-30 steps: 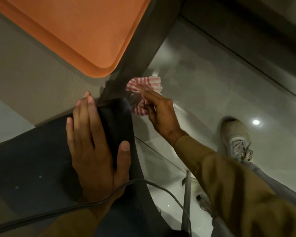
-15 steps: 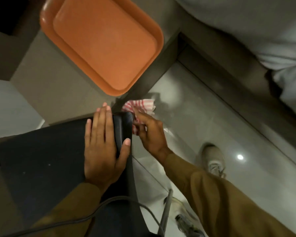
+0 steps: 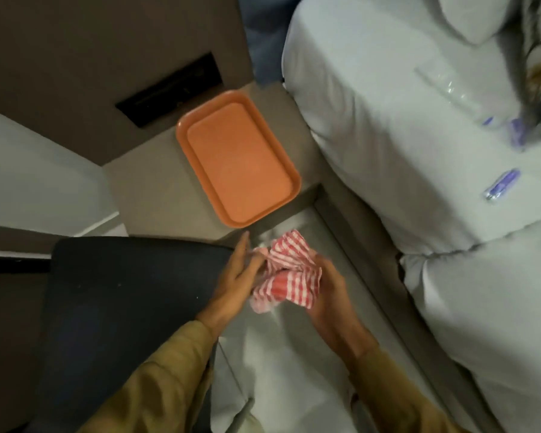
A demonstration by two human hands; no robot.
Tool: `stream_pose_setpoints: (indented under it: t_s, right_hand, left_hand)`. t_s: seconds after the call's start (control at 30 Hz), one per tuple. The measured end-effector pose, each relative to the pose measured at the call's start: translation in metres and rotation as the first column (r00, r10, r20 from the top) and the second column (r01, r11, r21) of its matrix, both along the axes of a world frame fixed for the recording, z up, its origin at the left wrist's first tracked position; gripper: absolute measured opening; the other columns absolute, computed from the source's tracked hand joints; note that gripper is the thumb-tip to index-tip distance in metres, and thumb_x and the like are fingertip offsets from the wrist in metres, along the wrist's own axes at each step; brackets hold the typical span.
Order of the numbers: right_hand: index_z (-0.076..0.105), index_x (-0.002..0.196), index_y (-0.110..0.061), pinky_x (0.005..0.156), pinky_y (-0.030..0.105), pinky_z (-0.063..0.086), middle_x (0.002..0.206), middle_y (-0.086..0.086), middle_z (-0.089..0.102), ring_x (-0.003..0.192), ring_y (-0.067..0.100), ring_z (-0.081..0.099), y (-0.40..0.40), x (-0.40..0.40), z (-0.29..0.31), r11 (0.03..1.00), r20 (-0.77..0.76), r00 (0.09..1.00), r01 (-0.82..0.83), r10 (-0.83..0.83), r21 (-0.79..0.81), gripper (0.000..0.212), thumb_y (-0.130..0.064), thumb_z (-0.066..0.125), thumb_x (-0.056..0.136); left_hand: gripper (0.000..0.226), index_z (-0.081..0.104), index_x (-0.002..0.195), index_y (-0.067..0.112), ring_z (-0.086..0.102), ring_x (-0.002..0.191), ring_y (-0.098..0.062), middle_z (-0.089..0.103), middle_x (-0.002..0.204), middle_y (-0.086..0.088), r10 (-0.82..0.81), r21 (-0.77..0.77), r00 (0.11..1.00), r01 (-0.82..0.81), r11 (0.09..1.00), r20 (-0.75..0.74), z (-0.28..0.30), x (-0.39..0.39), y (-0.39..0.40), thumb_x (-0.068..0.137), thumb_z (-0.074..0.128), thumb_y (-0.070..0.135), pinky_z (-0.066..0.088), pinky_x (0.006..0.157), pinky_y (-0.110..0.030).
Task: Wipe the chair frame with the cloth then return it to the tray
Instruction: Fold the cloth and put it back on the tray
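Note:
The red-and-white checked cloth (image 3: 286, 275) is bunched between both my hands, above the floor just right of the chair. My right hand (image 3: 328, 295) grips its right side from below. My left hand (image 3: 236, 276) touches its left edge with fingers extended. The dark chair seat (image 3: 122, 301) fills the lower left. The orange tray (image 3: 236, 162) lies empty on the beige low table beyond the chair, a short way above my hands.
A white bed (image 3: 419, 151) with small purple packets (image 3: 502, 184) runs along the right. Its dark base borders a narrow strip of pale floor (image 3: 278, 370). A dark wall panel with a black slot (image 3: 172, 89) stands behind the tray.
My view rose and pulled back. My left hand left the chair seat and joined the cloth. My right hand lifted the cloth from beside the chair edge up between both hands.

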State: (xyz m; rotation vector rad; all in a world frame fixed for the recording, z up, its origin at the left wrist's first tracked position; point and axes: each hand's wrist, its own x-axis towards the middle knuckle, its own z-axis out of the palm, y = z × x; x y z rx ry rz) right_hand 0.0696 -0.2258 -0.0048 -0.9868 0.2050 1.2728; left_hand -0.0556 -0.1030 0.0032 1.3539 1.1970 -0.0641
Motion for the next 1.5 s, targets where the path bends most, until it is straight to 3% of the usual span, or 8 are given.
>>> stream_pose_setpoints:
  t_s: [0.1,0.2,0.33,0.53,0.73,0.93,1.23,1.5]
  right_hand:
    - [0.071,0.123,-0.003,0.086,0.037,0.065,0.114,0.02,0.079,0.103,0.03,0.079,-0.004,0.038,0.034,0.992,0.116,0.986,-0.127,0.123,0.027,0.064,-0.045,0.086,0.078]
    - [0.069,0.131,-0.012,0.098,0.05,0.06,0.128,0.02,0.074,0.117,0.041,0.073,-0.014,0.079,0.054,0.966,0.228,0.939,-0.253,0.256,-0.044,0.043,-0.037,0.07,0.096]
    - [0.072,0.129,-0.017,0.099,0.048,0.06,0.123,0.014,0.077,0.115,0.037,0.075,-0.01,0.131,0.071,0.914,0.359,0.841,-0.379,0.405,-0.143,0.036,-0.04,0.06,0.104]
    - [0.064,0.131,-0.02,0.101,0.054,0.059,0.12,0.003,0.077,0.109,0.022,0.077,0.029,0.164,0.085,0.8,0.654,0.469,-0.439,0.593,-0.41,0.031,-0.035,0.06,0.104]
    - [0.056,0.144,-0.029,0.096,0.035,0.063,0.134,-0.001,0.073,0.118,0.019,0.074,0.093,0.153,0.091,0.801,0.551,0.629,-0.585,0.548,-0.128,0.037,-0.037,0.055,0.107]
    - [0.051,0.15,-0.018,0.108,0.054,0.054,0.141,0.011,0.067,0.128,0.034,0.067,0.147,0.152,0.071,0.779,0.414,0.693,-0.624,0.59,-0.066,0.04,-0.025,0.052,0.11]
    - [0.063,0.127,-0.009,0.098,0.043,0.059,0.112,0.006,0.077,0.088,0.017,0.069,0.207,0.157,0.044,0.758,0.762,0.133,-0.301,0.634,-0.579,0.033,-0.033,0.054,0.107]
    - [0.055,0.112,-0.034,0.053,0.008,0.056,0.087,-0.027,0.077,0.071,-0.001,0.079,0.219,0.15,-0.047,0.781,0.658,0.421,-0.352,0.624,-0.515,0.026,-0.056,0.04,0.108]
  left_hand:
    - [0.095,0.023,0.167,0.055,0.054,0.15,-0.01,0.048,0.169,0.013,0.095,-0.407,0.991,-0.051,0.912,0.09,0.01,0.018,-0.011,0.086,0.063,0.086,0.038,0.131,-0.044]
    - [0.072,0.05,0.155,0.043,0.071,0.135,-0.023,0.072,0.147,-0.001,0.175,-0.539,0.966,-0.045,0.841,0.192,0.012,0.033,-0.027,0.093,0.066,0.076,0.059,0.112,-0.044]
    - [0.046,0.073,0.138,0.026,0.075,0.128,-0.029,0.077,0.138,-0.009,0.332,-0.477,0.918,-0.198,0.856,0.216,0.028,0.056,-0.037,0.095,0.084,0.039,0.065,0.096,-0.032]
    - [0.032,0.071,0.132,0.019,0.081,0.113,-0.021,0.083,0.125,-0.003,0.584,-0.254,0.784,-0.532,0.807,0.212,0.066,0.088,-0.008,0.1,0.076,0.019,0.067,0.09,-0.031]
    - [0.062,0.054,0.144,0.038,0.078,0.119,-0.019,0.077,0.135,0.005,0.616,-0.283,0.752,-0.553,0.784,0.235,0.086,0.096,0.032,0.091,0.086,0.038,0.066,0.096,-0.039]
    - [0.089,0.057,0.151,0.015,0.076,0.125,-0.029,0.074,0.142,-0.013,0.719,-0.584,0.607,-0.463,0.667,0.34,0.071,0.088,0.073,0.074,0.098,0.032,0.068,0.098,-0.045]
    - [0.059,0.048,0.152,0.021,0.073,0.125,-0.021,0.073,0.137,0.0,0.61,0.054,0.769,-0.629,0.776,0.193,0.028,0.087,0.131,0.1,0.074,0.012,0.059,0.112,-0.056]
    - [0.093,0.0,0.174,0.035,0.046,0.148,-0.015,0.033,0.167,-0.007,0.318,0.343,0.94,-0.341,0.875,0.122,-0.055,0.081,0.134,0.108,0.058,0.005,0.046,0.123,-0.045]
